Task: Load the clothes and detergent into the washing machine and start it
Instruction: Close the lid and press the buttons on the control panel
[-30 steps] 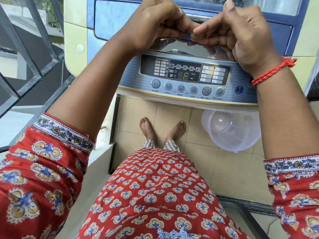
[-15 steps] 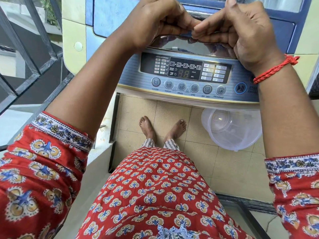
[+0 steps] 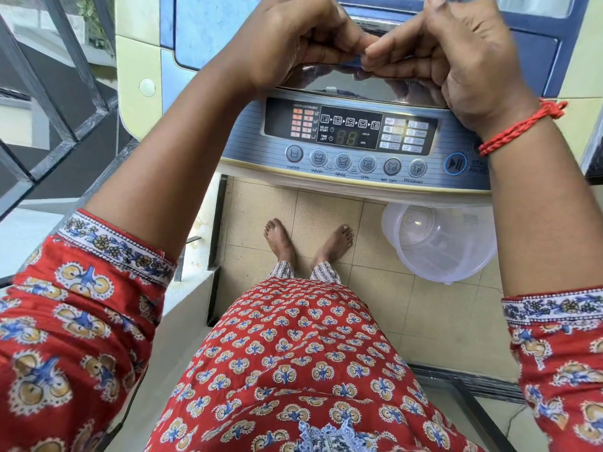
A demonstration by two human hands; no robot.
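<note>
Both hands, the left hand (image 3: 293,44) and right hand (image 3: 456,57), curl their fingers (image 3: 385,60) tightly over the front edge of the washing machine (image 3: 326,177) lid (image 3: 202,34); no clothes or detergent show. Beneath the fingertips sits the control panel (image 3: 350,130). If the grip slips, the lid may drop and pinch them.

blue-and-cream top-load washing machine (image 3: 326,177), lid shut, display lit

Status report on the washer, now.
Both hands, left and right, grip the lid's front edge. Lid down. Display lit. Start button untouched, nothing in the way.
</note>
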